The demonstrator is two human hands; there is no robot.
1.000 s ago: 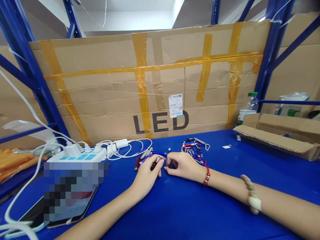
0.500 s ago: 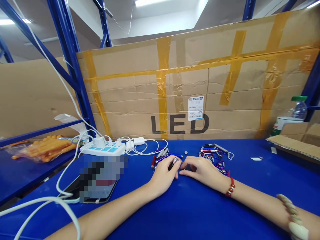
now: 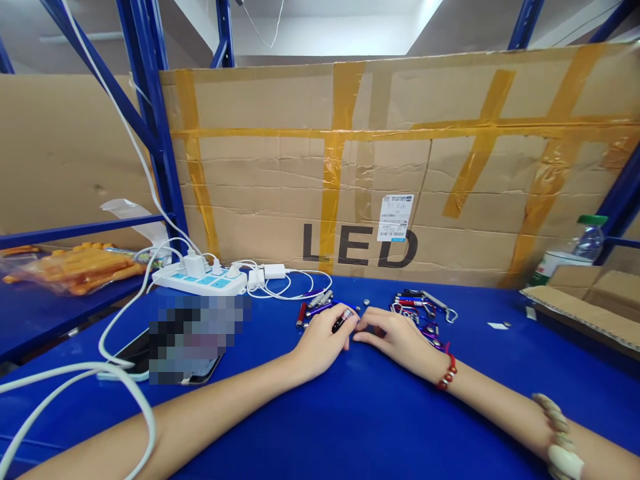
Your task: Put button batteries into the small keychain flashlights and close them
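Both hands rest on a blue table. My left hand is closed around a small black keychain flashlight, whose silver tip points up and right. My right hand lies just beside it, fingers curled, fingertips pinched at the flashlight's tip; whether they hold anything is hidden. A red bead bracelet circles the right wrist. A few loose small flashlights lie just beyond the left hand. A pile of coloured keychain flashlights with clips lies beyond the right hand.
A big taped cardboard box marked LED walls the back. A white power strip with chargers and cables sits left, a phone in front of it. An open carton and a bottle stand right. Blue rack posts rise at left.
The view has swung left and a little down, so more of the left shelf shows. The hands stay together around the black flashlight, with little movement.
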